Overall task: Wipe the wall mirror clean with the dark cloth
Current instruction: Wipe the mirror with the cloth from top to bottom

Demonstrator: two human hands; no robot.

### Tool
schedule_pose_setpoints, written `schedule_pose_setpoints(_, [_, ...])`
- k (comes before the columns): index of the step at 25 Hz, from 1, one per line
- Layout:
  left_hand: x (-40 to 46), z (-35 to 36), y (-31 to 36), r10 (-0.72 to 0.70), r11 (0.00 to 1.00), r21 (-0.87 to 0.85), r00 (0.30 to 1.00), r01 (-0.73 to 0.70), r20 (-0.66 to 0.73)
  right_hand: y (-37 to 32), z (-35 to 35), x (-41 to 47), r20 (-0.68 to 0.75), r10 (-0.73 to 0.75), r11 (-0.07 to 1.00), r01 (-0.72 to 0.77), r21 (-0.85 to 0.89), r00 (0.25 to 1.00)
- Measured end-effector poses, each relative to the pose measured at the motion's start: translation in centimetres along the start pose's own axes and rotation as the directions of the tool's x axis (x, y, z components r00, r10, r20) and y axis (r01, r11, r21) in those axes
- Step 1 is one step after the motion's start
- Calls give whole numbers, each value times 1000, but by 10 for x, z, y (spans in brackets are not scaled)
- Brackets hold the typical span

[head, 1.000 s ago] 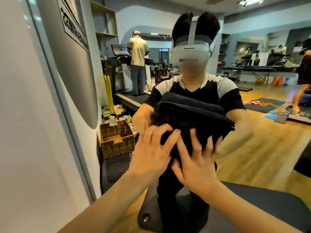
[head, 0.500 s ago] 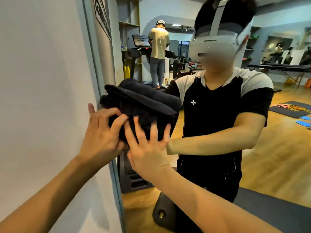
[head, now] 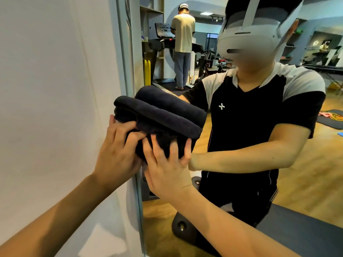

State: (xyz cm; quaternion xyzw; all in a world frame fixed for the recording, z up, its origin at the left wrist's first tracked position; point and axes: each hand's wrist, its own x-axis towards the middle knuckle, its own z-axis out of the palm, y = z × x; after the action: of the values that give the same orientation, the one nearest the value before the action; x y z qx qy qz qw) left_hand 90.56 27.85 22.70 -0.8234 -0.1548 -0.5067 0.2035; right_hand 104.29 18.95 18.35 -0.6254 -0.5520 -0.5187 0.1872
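The folded dark cloth (head: 163, 117) is pressed against the wall mirror (head: 278, 173) at its left edge, partly over the frame. My left hand (head: 118, 153) grips the cloth's lower left side, fingers curled into it. My right hand (head: 167, 164) presses on its lower right side with fingers spread. The glass reflects me in a black and white shirt with a headset, and the cloth's mirrored fold above the real one.
A plain white wall (head: 55, 108) fills the left, ending at the mirror's grey frame (head: 137, 191). The reflection shows a gym: a person (head: 182, 43) on a treadmill, a wooden floor, mats and a dark padded bench (head: 306, 229) low down.
Both hands have slid the cloth leftward across the glass, from the middle to the left frame edge. The view has followed to the left, so more white wall shows.
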Motion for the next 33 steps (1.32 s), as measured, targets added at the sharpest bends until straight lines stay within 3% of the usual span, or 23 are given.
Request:
schedule_pose_setpoints(6, [-71, 11, 27, -12, 1000, 17, 985, 9, 174, -12, 0, -71, 199, -117, 993, 116, 20, 973])
schedule_pose_setpoints(9, [-73, 6, 17, 30, 1000, -1, 967, -30, 253, -5, -12, -66, 168, -77, 992, 58, 115, 983])
schedule_pose_setpoints(15, [-31, 6, 6, 25, 1000, 10, 986, -27, 168, 21, -22, -24, -37, 0, 985, 7, 173, 999])
schedule_pose_setpoints(20, [-49, 18, 13, 7, 998, 66, 986, -18, 164, 22, -4, -35, -7, -64, 997, 65, 50, 998])
schedule_pose_setpoints(33, [-38, 10, 52, 156, 987, 36, 986, -158, 62, 68, -31, -59, 62, -114, 992, 110, 66, 992])
